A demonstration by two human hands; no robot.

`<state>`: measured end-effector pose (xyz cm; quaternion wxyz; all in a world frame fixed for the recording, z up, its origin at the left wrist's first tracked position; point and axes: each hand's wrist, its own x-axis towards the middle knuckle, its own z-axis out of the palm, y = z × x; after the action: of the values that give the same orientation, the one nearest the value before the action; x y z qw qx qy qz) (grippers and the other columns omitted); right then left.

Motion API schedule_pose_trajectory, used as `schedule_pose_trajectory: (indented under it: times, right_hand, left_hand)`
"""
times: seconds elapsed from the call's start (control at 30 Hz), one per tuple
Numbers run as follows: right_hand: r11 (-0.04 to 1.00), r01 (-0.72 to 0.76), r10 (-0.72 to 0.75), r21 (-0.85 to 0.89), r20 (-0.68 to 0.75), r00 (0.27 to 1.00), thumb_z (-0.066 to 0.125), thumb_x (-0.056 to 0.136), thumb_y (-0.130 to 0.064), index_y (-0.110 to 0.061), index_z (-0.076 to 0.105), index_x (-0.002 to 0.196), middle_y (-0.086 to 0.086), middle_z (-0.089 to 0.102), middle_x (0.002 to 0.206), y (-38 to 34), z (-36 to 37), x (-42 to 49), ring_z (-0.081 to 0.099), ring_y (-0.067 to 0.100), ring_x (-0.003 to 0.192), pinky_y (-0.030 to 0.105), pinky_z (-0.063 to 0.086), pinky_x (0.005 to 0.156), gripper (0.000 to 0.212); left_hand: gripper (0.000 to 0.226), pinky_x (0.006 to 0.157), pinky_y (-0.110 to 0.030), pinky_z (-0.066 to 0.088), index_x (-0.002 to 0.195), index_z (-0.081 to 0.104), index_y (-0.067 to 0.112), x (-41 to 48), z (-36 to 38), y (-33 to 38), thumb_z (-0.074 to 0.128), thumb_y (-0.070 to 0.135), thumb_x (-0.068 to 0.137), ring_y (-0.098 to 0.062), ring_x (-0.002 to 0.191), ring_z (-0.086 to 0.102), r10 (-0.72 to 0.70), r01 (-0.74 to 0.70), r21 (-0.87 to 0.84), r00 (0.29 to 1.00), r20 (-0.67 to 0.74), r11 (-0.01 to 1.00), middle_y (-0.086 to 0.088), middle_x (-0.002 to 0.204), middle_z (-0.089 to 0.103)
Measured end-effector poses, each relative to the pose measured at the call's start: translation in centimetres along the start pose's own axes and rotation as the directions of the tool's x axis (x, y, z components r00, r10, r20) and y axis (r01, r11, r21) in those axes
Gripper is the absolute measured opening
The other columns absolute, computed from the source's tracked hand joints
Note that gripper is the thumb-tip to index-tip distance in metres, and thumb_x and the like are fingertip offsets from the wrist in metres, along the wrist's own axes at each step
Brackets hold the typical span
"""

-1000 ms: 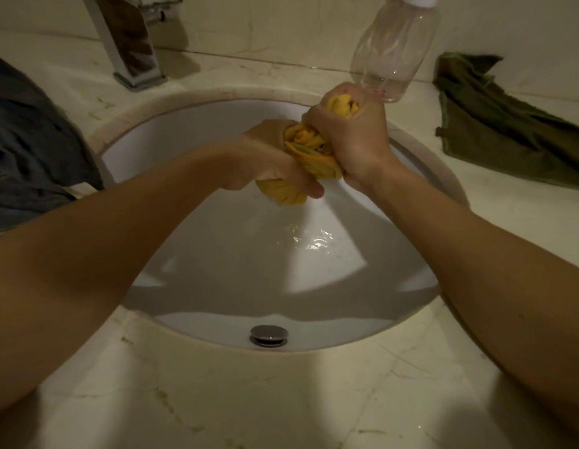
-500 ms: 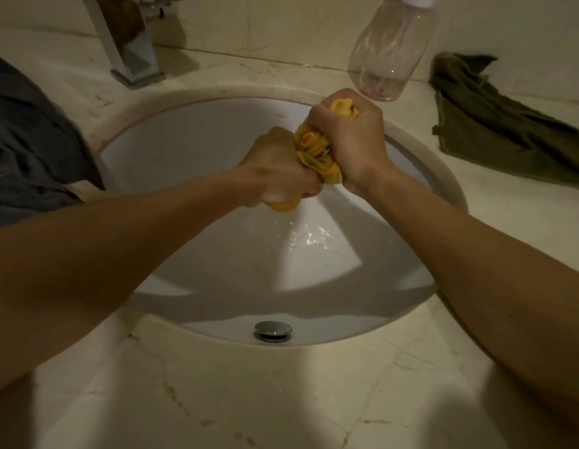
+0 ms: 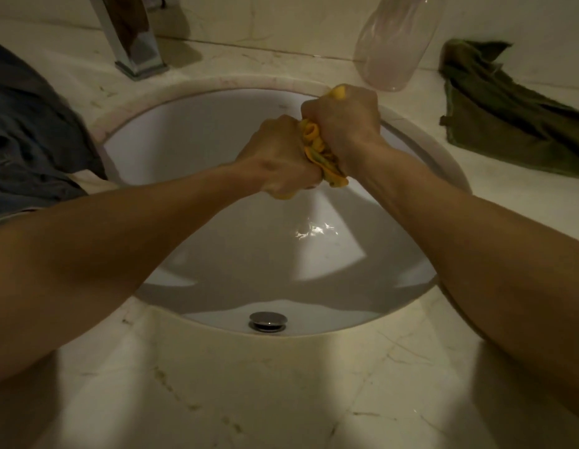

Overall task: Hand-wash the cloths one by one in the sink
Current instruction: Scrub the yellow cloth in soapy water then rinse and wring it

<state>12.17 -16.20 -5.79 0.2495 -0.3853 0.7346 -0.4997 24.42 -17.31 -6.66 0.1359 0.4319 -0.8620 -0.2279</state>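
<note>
Most of yellow cloth (image 3: 314, 142) buried inside left grip (image 3: 281, 158) & right grip (image 3: 343, 123); only folds btwn them & ends poke out. Behind, bottle (image 3: 391, 50) blurry, top cut by upper edge; tap (image 3: 134, 37) cut there too. At sides, grey cloth (image 3: 29, 134) runs off left edge, green cloth (image 3: 508, 124) off right.

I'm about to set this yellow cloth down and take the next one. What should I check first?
1. Grip: left hand and right hand are both fisted round the yellow cloth: ok.
2. Drips: the cloth is held above the sink: ok.
3. Wrung out: no stream shows below the cloth, but the light is dim: cannot tell.
4. Next cloth: the green cloth lies on the counter to the right, nothing on top of it: ok.
5. Clear path: the bottle stands just behind the right hand and may get knocked: not ok.
6. Water off: the spout of the faucet is out of frame: cannot tell.
</note>
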Motion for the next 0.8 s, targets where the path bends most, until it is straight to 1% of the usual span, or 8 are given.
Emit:
schedule_pose_trajectory:
  times: [0.2,0.27,0.33,0.47,0.53,0.6,0.7,0.8]
  right_hand:
    - [0.999,0.029,-0.030,0.032,0.037,0.999,0.071,0.068,-0.029,-0.024,0.052,0.057,-0.005,0.057,0.058,0.9,0.1,0.2,0.056,0.018,0.060,0.038,0.052,0.063,0.023]
    - [0.989,0.036,-0.057,0.143,0.144,0.988,0.078,0.080,-0.036,-0.021,0.065,0.077,-0.002,0.069,0.074,1.1,-0.2,0.2,0.068,0.017,0.073,0.037,0.060,0.075,0.020]
    - [0.957,-0.074,-0.013,0.281,0.296,0.955,0.077,0.083,-0.054,-0.017,0.069,0.107,0.003,0.075,0.095,0.7,-1.0,0.3,0.074,0.021,0.090,0.042,0.062,0.085,0.044]
    - [0.949,-0.274,0.185,0.158,0.425,0.886,0.056,0.084,-0.081,-0.028,0.054,0.142,-0.004,0.069,0.118,0.4,-3.0,0.8,0.066,0.030,0.112,0.065,0.053,0.086,0.078]
    - [0.933,-0.343,0.247,0.108,0.502,0.829,0.056,0.082,-0.081,-0.026,0.065,0.124,0.001,0.074,0.110,0.6,-2.9,0.0,0.070,0.033,0.105,0.062,0.055,0.084,0.069]
    - [0.921,-0.371,0.276,0.121,0.471,0.838,0.071,0.078,-0.073,-0.018,0.073,0.108,0.008,0.078,0.102,0.9,-1.8,-0.4,0.076,0.032,0.093,0.051,0.061,0.072,0.063]
    - [0.927,-0.308,0.263,0.217,0.212,0.941,0.092,0.050,-0.057,-0.012,0.075,0.089,0.011,0.078,0.087,1.8,-0.4,0.3,0.077,0.032,0.081,0.050,0.064,0.070,0.062]
    - [0.983,-0.167,0.164,0.080,0.043,0.985,0.080,0.050,-0.044,-0.020,0.064,0.061,0.002,0.070,0.066,2.1,-0.2,1.0,0.073,0.028,0.074,0.047,0.064,0.073,0.031]
  left_hand:
    - [0.017,0.051,-0.023,0.040,0.060,0.060,0.022,0.8,-0.1,-0.6,0.072,0.032,0.068,-0.013,0.054,0.061,0.007,-0.011,0.112,0.999,0.038,0.994,0.006,0.060,0.062]
    - [0.017,0.057,-0.025,0.042,0.068,0.061,0.024,1.4,-0.4,-1.2,0.069,0.039,0.071,-0.016,0.063,0.063,0.035,-0.038,0.212,0.999,0.019,0.977,0.008,0.066,0.061]
    - [0.027,0.066,-0.030,0.044,0.090,0.062,0.026,1.8,-0.7,-2.0,0.066,0.047,0.073,-0.026,0.080,0.066,0.069,-0.054,0.280,0.997,-0.043,0.958,0.005,0.083,0.065]
    - [0.054,0.069,-0.039,0.044,0.116,0.048,0.019,1.6,-1.2,-2.7,0.074,0.047,0.077,-0.038,0.097,0.062,0.071,-0.021,0.365,0.990,-0.124,0.931,-0.010,0.107,0.063]
    - [0.058,0.067,-0.039,0.041,0.118,0.045,0.017,1.2,-1.2,-2.2,0.078,0.044,0.077,-0.035,0.090,0.061,0.089,-0.040,0.384,0.990,-0.110,0.923,-0.008,0.100,0.059]
    - [0.067,0.066,-0.037,0.042,0.122,0.046,0.015,0.8,-1.0,-1.3,0.084,0.037,0.071,-0.034,0.091,0.062,0.076,-0.040,0.393,0.994,-0.076,0.919,-0.007,0.097,0.055]
    - [0.065,0.070,-0.036,0.045,0.123,0.051,0.014,0.5,-0.5,-0.5,0.082,0.036,0.070,-0.035,0.097,0.063,0.044,-0.037,0.329,0.999,-0.014,0.943,-0.011,0.108,0.062]
    - [0.033,0.067,-0.032,0.042,0.089,0.051,0.022,0.9,0.0,-0.9,0.071,0.044,0.076,-0.021,0.073,0.053,0.090,-0.084,0.304,0.996,-0.005,0.949,0.002,0.084,0.058]
